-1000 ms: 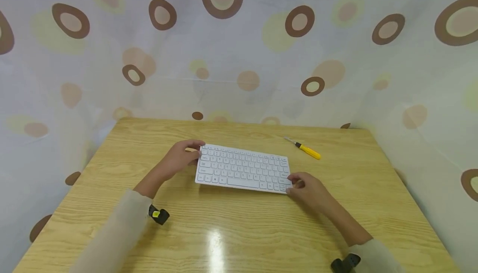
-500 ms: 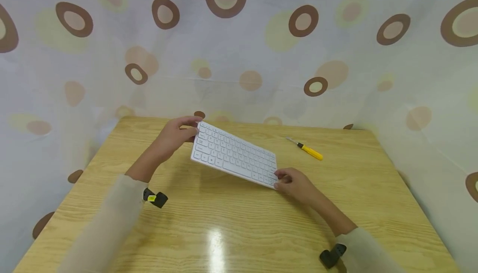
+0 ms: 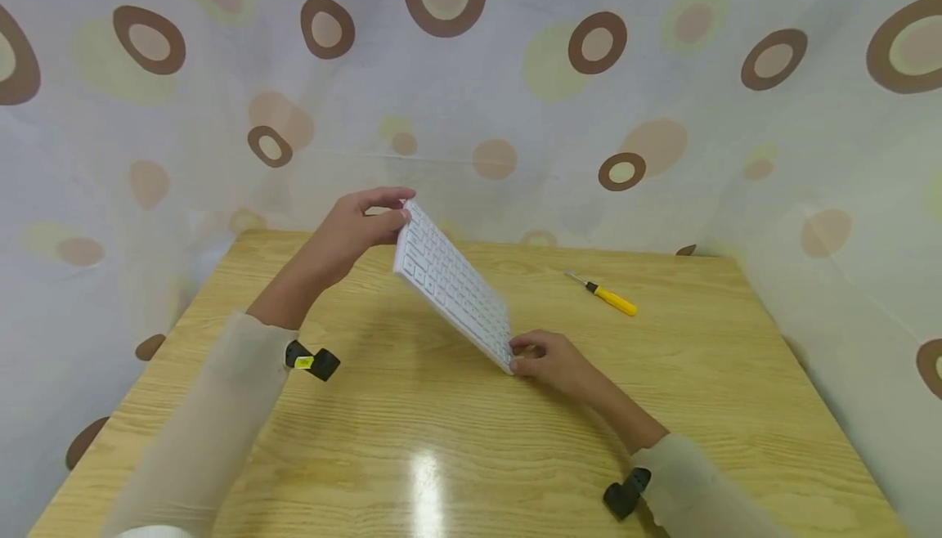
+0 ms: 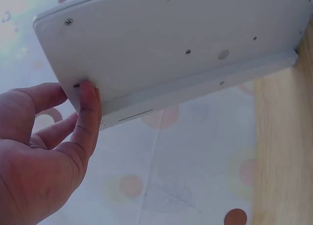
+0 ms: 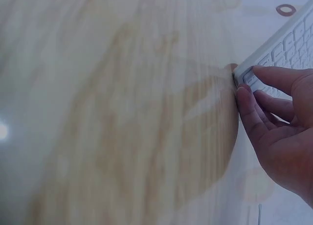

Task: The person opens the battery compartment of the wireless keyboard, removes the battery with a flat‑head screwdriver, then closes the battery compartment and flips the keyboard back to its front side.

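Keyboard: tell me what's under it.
Wooden table shows beneath the tilted keyboard in the head view; the part behind the keyboard is hidden. The left wrist view shows screws in the keyboard's underside, but the left hand covers part near one end.

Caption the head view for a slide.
White keyboard held aslant, left hand high, right hand low; yellow-handled screwdriver lying on the wooden table.

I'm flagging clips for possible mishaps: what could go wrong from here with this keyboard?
The keyboard might slip, since the left hand and right hand hold it only at its ends. It is tilted with its right end low by the table, so a corner could scrape it; whether they touch is unclear.
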The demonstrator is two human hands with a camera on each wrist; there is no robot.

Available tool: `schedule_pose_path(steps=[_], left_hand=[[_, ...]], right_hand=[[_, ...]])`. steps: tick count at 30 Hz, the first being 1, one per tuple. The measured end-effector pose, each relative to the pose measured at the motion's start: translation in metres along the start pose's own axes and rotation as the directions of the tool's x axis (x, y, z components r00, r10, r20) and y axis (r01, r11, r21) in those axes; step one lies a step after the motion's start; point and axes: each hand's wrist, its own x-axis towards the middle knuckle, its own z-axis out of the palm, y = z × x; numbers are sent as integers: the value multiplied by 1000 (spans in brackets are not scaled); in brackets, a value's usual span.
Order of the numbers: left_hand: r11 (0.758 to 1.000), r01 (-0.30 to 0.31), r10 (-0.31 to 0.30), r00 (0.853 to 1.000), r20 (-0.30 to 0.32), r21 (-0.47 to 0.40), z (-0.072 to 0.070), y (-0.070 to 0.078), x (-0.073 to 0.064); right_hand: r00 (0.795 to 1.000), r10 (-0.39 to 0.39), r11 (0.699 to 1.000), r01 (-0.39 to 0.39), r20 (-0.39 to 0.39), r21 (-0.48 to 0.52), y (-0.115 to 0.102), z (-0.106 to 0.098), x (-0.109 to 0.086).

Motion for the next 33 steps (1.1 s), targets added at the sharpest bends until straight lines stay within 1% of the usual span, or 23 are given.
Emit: schedule_pose_path(steps=[3,5,9,13,16,20,23,25,27,29,31,33], left_hand=[[1000,-16,16,1000,12,-15,2,9,4],[1000,-22,22,1000,21,-10,5,15,6],[999,-25,24,999,33,34,14,30,10],[996,-66,63,997,54,66,25,42,16],[992,-106,102,992,70,65,33,47,22],[990,-117,111,991,79,83,42,49,26],[988,-121,112,990,91,98,47,50,28],[987,-127,117,988,98,100,49,51,29],[985,-135,124,987,102,105,51,52,31],[984,-144,133,986,105,101,54,53,32],[983,-155,144,983,109,96,57,54,34],[983,-163,152,981,117,89,61,55,37]], right_hand=[[999,-7,1000,6,31,31,-2,5,4],[998,-17,999,15,52,33,-4,8,7],[995,-34,999,31,95,40,-8,13,13],[992,-58,998,56,112,15,-12,19,20],[991,-72,997,74,114,-10,-13,23,24],[991,-74,997,75,115,-6,-15,22,21],[992,-106,994,106,66,12,-25,10,15],[988,-156,987,156,-3,35,-40,-4,10],[973,-214,975,218,-88,47,-62,-19,5],[955,-253,960,267,-155,79,-86,-33,-1],[937,-285,942,313,-203,122,-109,-44,-7],[924,-310,923,349,-226,162,-128,-51,-12]])
